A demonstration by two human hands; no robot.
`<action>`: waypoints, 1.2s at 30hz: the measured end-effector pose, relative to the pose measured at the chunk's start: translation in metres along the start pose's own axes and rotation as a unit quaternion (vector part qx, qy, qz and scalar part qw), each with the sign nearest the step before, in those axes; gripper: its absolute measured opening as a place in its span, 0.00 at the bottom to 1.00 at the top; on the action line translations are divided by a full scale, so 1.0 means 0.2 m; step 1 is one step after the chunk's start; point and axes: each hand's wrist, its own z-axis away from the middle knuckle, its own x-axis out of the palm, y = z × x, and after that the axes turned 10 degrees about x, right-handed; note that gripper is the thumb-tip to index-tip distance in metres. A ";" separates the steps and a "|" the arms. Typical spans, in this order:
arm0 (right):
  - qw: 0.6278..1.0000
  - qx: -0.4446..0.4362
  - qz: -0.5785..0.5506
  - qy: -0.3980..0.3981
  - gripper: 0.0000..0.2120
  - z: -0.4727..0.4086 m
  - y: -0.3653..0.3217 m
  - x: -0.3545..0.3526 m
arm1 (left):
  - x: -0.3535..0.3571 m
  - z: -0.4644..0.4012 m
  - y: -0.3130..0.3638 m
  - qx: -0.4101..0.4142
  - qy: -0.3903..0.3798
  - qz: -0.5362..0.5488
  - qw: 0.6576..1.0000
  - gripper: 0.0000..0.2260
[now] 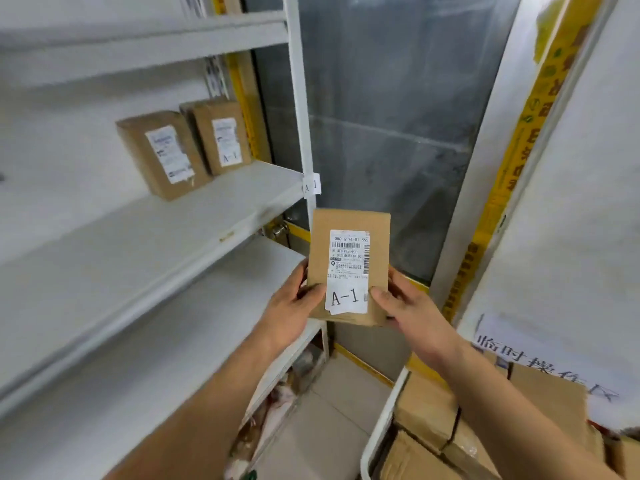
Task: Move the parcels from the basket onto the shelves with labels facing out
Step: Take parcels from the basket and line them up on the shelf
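Two hands hold one small brown parcel (349, 268) up in the air, in front of the white shelves (149, 216). The left hand (294, 303) grips the parcel's lower left edge, with its thumb pressed on the front. The right hand (401, 299) grips the lower right edge, and its thumb lies on the front too, just beside the label. So the parcel sits between the two hands, with its bottom part in their grip and its top part sticking up free.

The parcel stands upright. Its white label (348, 271) faces the camera. Big letters at the bottom of the label say "A-1".

The parcel is not on a shelf. It is near the right end of the shelves, just below a small white tag (311, 184) on the shelf post that also reads "A 1".

On the shelf up and to the left, two more brown parcels stand side by side. The left one (162, 154) and the right one (220, 135) both have their labels facing out.

Down at the bottom right is a basket with a white rim (384, 424). Brown boxes (426, 410) lie piled inside it.

Behind the basket, a white paper sign (547, 362) with dark writing hangs on the wall.
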 end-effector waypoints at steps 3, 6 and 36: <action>0.999 -0.029 0.019 -0.015 0.24 -0.06 -0.17 0.18 | -0.25 0.01 0.09 0.042 0.023 -0.021 0.999 0.25; 0.997 -0.064 0.032 -0.021 0.28 -0.13 -0.31 0.40 | -0.52 0.03 0.13 0.080 0.056 -0.045 0.994 0.28; 0.943 -0.186 0.195 -0.197 0.26 -1.22 -0.74 2.17 | -2.01 0.03 -0.27 -0.002 0.390 -0.172 0.904 0.34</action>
